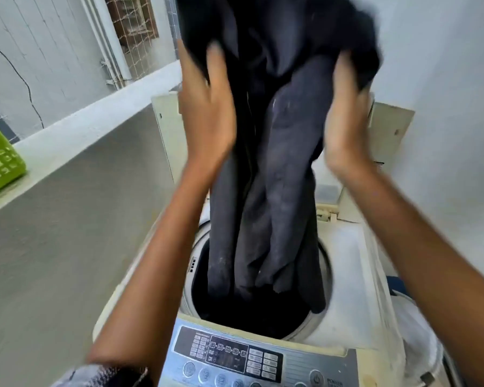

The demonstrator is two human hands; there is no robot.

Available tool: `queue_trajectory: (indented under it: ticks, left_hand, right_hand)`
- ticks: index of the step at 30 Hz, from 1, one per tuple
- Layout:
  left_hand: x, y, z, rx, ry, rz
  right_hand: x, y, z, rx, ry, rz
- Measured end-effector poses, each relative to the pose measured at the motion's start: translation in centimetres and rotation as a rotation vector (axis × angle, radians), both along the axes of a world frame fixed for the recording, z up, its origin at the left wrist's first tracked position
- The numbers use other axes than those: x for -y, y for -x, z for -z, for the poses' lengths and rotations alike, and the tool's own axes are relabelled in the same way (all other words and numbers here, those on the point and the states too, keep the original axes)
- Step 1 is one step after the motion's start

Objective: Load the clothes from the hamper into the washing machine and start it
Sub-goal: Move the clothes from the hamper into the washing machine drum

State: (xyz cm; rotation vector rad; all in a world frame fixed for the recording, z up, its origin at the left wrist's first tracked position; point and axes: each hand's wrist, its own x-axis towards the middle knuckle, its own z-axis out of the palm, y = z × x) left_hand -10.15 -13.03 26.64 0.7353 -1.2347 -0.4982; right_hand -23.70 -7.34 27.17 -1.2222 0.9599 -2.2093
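Hands: left hand [207, 104] and right hand [347, 113] both grip dark garment [277, 169], raised.
Hem: inside washing machine drum [323, 263] rim, open room around.

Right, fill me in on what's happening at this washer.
A person is loading a top-loading washing machine. The left hand and right hand both grip a dark garment held high, its lower end hanging into the open drum. The control panel sits untouched. A green basket stands on the ledge to the left.
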Motion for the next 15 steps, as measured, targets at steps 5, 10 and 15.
queue_trajectory:
  ticks: [5,10,15]
  left_hand:
    - [-3.7,-1.6,19.2,0.732,-0.450,0.158]
    - [-6.6,-6.7,31.3,1.829,-1.198,0.757]
    - [-5.7,-5.1,28.7,1.432,-1.016,0.565]
  right_hand:
    - [-3.2,0.6,18.8,-0.731,-0.604,0.183]
    - [-8.1,4.5,29.6,-1.848,-1.507,-0.506]
    - [-7.5,4.2,29.2,-1.689,-1.387,-0.450]
